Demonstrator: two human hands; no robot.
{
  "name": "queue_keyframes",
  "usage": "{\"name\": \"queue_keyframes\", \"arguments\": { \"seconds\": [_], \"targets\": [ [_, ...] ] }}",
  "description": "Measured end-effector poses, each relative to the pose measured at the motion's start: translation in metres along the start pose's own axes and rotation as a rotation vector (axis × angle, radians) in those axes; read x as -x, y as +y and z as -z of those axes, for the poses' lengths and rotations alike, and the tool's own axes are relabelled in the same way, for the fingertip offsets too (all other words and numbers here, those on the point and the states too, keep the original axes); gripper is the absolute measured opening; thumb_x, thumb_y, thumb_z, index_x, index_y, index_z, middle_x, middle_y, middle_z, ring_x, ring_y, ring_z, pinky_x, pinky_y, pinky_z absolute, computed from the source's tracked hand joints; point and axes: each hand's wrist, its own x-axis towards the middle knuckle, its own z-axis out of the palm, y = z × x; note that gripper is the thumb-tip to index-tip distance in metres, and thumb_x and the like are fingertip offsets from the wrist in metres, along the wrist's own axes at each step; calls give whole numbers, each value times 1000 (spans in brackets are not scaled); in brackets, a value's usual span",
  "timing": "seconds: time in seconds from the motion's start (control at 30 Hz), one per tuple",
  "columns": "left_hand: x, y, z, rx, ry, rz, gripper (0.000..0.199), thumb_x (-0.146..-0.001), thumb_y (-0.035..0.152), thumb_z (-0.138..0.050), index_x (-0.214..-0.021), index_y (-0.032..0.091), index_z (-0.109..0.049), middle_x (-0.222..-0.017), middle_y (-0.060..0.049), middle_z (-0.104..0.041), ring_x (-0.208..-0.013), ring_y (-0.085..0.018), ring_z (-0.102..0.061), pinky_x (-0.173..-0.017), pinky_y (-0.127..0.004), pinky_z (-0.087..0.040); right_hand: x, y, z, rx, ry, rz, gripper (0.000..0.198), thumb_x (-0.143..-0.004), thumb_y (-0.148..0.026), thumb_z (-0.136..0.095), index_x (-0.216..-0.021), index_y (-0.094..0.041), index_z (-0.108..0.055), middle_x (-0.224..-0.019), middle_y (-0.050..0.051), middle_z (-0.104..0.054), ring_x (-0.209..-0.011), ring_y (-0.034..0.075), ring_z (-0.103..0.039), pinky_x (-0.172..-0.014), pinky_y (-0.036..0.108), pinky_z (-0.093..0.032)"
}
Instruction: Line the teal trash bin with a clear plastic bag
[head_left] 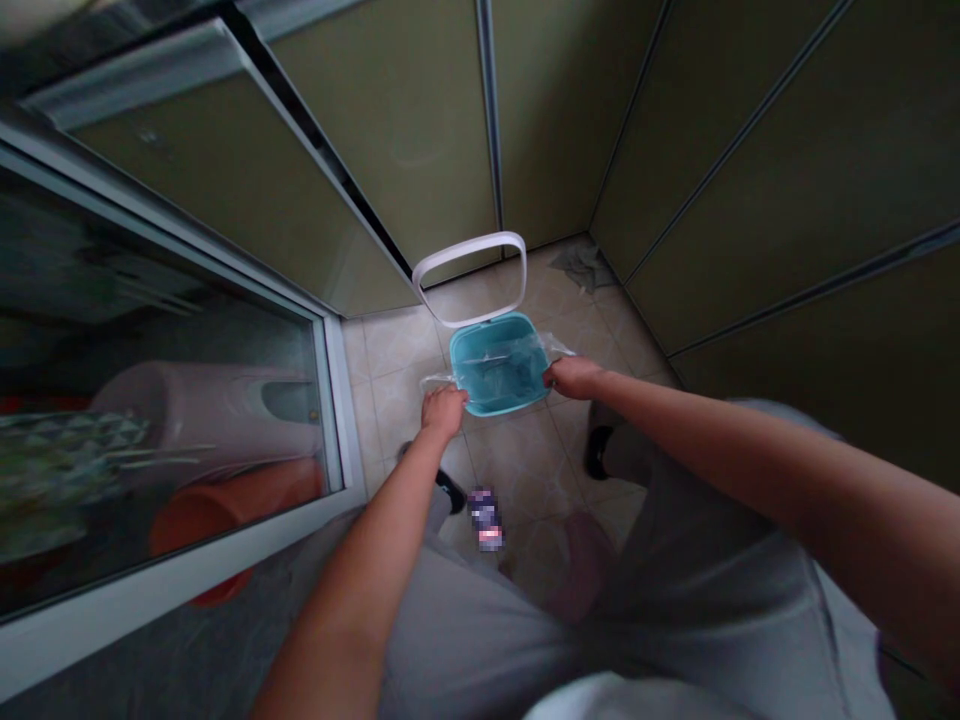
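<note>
A teal trash bin point(501, 406) stands on the tiled floor in front of me. Its white rim frame point(471, 245) is tilted up at the far side. A clear plastic bag point(517, 346) stretches across the bin's mouth, with its edges hanging out on both sides. At the near left corner, my left hand point(444, 410) is closed on the bag's edge by the rim. My right hand point(574, 377) grips the bag at the right side of the rim. The fingertips of both hands are partly hidden.
Olive cabinet panels point(405, 130) rise behind and to the right of the bin. A glass door point(334, 400) is at the left, with an orange bucket point(232, 500) beyond it. A grey cloth point(583, 266) lies in the corner. A blurred purple item point(486, 518) is on the floor.
</note>
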Motion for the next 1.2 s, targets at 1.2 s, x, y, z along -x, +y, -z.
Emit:
{"name": "queue_keyframes", "arguments": {
  "seconds": [1.2],
  "targets": [
    [16, -39, -19, 87, -45, -36, 24, -99, 25, -51, -108, 28, -73, -109, -7, -64, -109, -24, -62, -88, -32, -46, -4, 10, -7, -58, -25, 60, 36, -79, -26, -72, -115, -26, -74, -105, 4, -75, -88, 20, -68, -70, 25, -44]
  ]
}}
